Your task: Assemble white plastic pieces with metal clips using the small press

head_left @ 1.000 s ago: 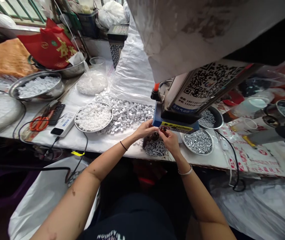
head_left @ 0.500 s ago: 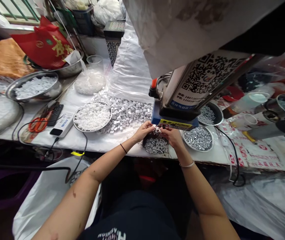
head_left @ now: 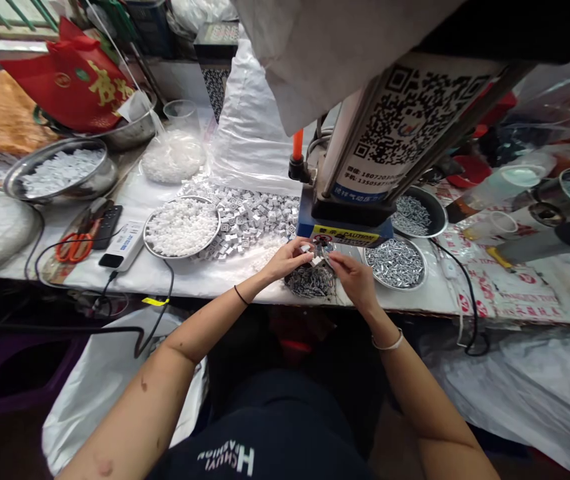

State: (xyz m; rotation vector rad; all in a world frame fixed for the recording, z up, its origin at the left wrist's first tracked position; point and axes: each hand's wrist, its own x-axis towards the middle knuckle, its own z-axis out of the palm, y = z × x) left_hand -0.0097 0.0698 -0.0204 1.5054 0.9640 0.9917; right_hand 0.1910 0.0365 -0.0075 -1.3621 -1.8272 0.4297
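Just under the blue head of a press (head_left: 345, 230), my left hand (head_left: 289, 259) pinches a small white piece (head_left: 306, 249) between thumb and fingertips. Facing it, my right hand (head_left: 352, 272) has its fingers pressed together at the press's work spot; what they hold is too small to make out. Another small white piece (head_left: 317, 261) shows between the two hands. Below them lies a dark heap of small metal parts (head_left: 309, 281) at the table's front edge.
Left of my hands are a pile of white-grey blocks (head_left: 249, 217) and a tray of white pieces (head_left: 182, 227). A tray of metal parts (head_left: 395, 264) stands on the right. Farther left lie orange scissors (head_left: 73, 247) and a white power strip (head_left: 123, 248).
My right hand has moved slightly right and down, away from my left hand, so the gap between them is wider. The view has shifted a little.
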